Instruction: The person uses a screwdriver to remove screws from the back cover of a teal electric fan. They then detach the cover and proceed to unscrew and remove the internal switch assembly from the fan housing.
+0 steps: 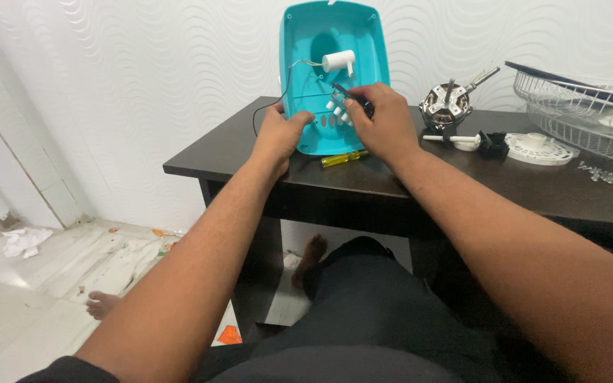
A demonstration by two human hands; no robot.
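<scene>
Left hand [282,131] grips the teal housing [321,35] at seven o'clock. Right hand [384,117] pinches the switch block [342,110] inside. Motor [445,105] and grille [583,106] lie apart at three o'clock, unassembled.

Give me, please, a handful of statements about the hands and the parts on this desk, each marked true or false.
1. The turquoise housing stands upright on the dark desk. True.
2. The left hand rests on the wire fan guard. False: it grips the housing's lower left edge.
3. A yellow-handled screwdriver lies on the desk below the housing. True.
4. The right hand holds the fan motor. False: the motor sits alone on the desk; the hand is at the housing's switch block.
</scene>
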